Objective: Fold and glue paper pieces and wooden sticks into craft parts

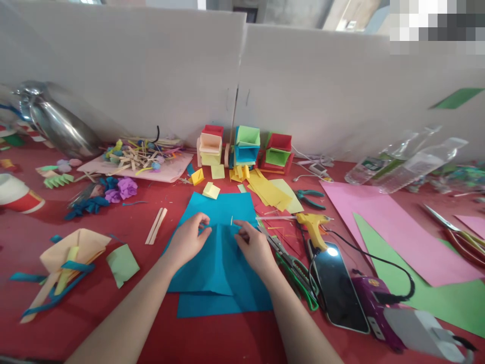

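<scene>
A blue sheet of paper (212,263) with a raised crease down its middle lies in front of me, over more blue paper (227,201). My left hand (190,236) pinches its far edge on the left, thumb and forefinger curled together. On the right, my right hand (254,245) has its fingers bent at the same edge; the exact grip is partly hidden. Just beyond my right wrist lie scissors with green handles (299,280) and a yellow glue gun (312,227).
A phone (339,288) and a purple power strip (373,306) lie right, beside pink paper (401,227). Folded paper boxes (247,146) stand at the white partition (151,71). Left are wooden sticks (156,226), a peach paper piece (78,247) and a metal jug (62,121).
</scene>
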Demonstrator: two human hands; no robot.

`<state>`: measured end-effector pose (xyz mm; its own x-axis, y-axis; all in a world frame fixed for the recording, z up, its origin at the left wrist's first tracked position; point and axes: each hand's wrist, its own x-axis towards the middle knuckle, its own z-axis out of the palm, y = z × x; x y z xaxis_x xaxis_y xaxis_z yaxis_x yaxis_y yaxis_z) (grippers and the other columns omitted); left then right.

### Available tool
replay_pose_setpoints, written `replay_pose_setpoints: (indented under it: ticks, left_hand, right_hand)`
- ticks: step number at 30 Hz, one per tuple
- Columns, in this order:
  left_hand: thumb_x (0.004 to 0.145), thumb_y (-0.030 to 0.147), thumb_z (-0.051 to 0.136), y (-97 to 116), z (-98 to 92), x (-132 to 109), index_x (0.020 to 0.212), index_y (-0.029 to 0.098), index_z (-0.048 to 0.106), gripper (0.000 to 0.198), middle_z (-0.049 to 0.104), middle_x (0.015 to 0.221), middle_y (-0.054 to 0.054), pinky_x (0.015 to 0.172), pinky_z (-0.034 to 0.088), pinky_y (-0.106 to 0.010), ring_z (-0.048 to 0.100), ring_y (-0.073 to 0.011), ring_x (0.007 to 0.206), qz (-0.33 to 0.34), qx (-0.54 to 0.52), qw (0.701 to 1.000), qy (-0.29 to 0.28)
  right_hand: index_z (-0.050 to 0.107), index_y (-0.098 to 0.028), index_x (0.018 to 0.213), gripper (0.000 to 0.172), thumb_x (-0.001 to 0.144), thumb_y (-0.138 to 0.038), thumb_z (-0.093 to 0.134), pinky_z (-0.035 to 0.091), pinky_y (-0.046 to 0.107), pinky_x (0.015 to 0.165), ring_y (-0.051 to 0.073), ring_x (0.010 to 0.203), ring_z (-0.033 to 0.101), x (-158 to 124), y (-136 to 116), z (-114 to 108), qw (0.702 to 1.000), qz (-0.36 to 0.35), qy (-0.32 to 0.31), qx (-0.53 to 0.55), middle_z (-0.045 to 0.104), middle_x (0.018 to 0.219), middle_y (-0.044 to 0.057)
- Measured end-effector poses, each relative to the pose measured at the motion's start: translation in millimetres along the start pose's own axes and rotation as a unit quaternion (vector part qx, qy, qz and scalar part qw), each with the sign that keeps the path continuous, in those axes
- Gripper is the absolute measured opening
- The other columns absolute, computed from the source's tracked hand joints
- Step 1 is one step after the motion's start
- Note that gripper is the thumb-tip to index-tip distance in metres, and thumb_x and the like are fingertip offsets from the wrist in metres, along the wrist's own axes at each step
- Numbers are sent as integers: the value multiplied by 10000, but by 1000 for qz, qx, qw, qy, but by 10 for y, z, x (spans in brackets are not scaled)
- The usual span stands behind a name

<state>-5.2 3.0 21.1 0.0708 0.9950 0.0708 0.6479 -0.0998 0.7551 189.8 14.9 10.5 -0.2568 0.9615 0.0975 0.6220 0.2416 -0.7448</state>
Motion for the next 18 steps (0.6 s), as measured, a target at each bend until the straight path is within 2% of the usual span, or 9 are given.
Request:
replay_pose_setpoints:
  ticks: [2,4,8,11,18]
  left_hand:
    - [850,287,433,-46,5,-31,1040,215,567,244,565,1137,-65,898,410,-362,502,-227,1073,58,96,993,-27]
    - [868,266,402,-108,22,-80,1153,233,549,323,473,1308,-60,992,336,-407,373,-253,1229,93,176,979,-55]
    - [907,281,327,-251,103,-170,1351,308,348,446,262,1466,-13,1044,267,-455,188,-258,1342,115,266,955,-65]
    - [918,267,291,-288,164,-202,1363,331,316,450,240,1472,10,1056,254,-451,170,-243,1350,119,292,947,-55]
    - [905,197,289,-223,221,-237,1361,366,301,487,232,1472,13,1051,229,-490,184,-255,1346,105,315,942,-46]
  right_hand:
    - [597,-230,1105,335,818,-150,444,458,250,664,154,747,597,3,-7,15,998,-13,7,-59,645,905,43]
    - [610,-226,1123,361,821,-135,435,452,248,660,163,745,598,6,-33,21,996,-18,8,-86,645,891,57]
    - [631,-236,1120,359,835,-147,432,433,238,620,179,741,591,12,-70,44,989,-25,8,-146,627,810,66]
    - [658,-239,1078,335,843,-162,432,427,244,624,199,798,589,16,-68,76,983,-29,6,-178,626,833,79]
    - [638,-249,1107,338,866,-187,408,419,242,655,194,840,581,4,-51,105,974,-32,7,-226,635,879,74]
